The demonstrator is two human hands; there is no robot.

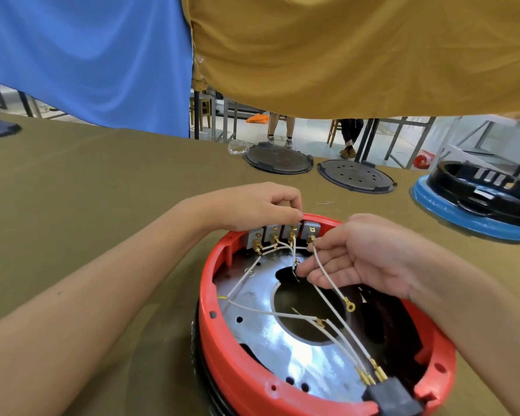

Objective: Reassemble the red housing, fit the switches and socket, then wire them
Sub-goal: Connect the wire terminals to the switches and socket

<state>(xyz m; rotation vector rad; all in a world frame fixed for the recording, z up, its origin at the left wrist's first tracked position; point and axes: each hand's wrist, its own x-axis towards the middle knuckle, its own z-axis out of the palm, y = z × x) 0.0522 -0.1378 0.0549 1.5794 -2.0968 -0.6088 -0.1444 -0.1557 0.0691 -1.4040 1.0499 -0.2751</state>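
Observation:
The round red housing (243, 373) lies open side up on the table, a shiny metal plate (300, 352) inside it. A row of grey switches (278, 234) sits in its far wall, with brass terminals and white wires (336, 322) running to the black socket (395, 396) at the near rim. My left hand (261, 210) grips the far rim by the switches, fingers curled over it. My right hand (370, 256) pinches a white wire at the rightmost switch terminal; a ring lug (349, 304) dangles from that wire.
Two black round covers (278, 160) (356, 177) lie at the table's far edge. A black part on a blue ring (475, 202) stands at the right. Blue and ochre cloths hang above. People's legs and chairs show beyond the table.

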